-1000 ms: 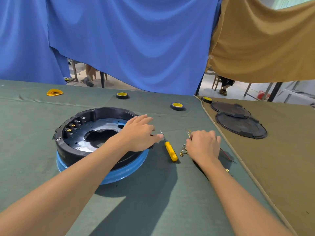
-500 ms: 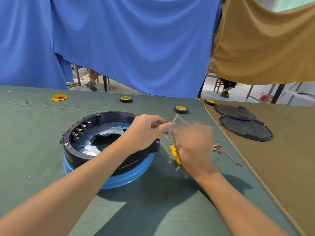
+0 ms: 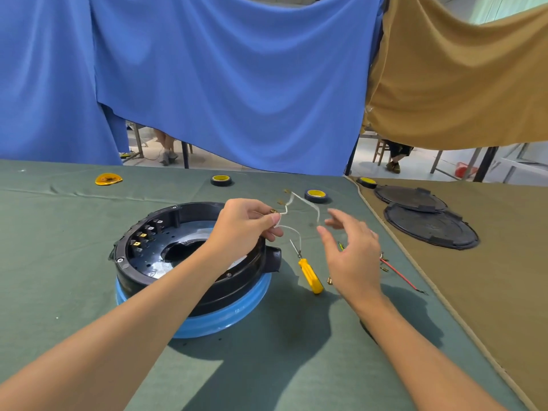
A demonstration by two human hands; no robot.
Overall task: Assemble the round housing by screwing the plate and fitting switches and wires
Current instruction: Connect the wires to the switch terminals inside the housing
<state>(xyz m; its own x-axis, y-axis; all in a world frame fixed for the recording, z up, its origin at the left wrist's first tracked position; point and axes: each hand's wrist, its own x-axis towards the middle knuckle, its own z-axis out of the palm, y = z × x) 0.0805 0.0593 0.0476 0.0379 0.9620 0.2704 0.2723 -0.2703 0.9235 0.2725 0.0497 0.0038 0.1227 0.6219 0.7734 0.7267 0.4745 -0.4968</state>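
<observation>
I see my left hand (image 3: pixel 246 223) pinching a white wire (image 3: pixel 299 200) above the round housing (image 3: pixel 142 274). My right hand (image 3: pixel 353 256), blurred, seems spread just beside the wire, with the yellow screwdriver (image 3: pixel 310 274) below, between both hands.

1. Housing (image 3: pixel 243 277): black, round, open side up, seated on a blue ring (image 3: pixel 225 318).
2. Plate (image 3: pixel 151 258): dark, perforated, with a large centre hole. It lies flat inside the housing.
3. Switches (image 3: pixel 145 235): a row along the left inner wall, brass tabs showing.
4. White wire (image 3: pixel 296 200): kinked, brass ends, held in the air, pinched by the left hand (image 3: pixel 246 223).
5. Red wire (image 3: pixel 400 275): lying flat, right of the yellow-handled screwdriver (image 3: pixel 310 275).
</observation>
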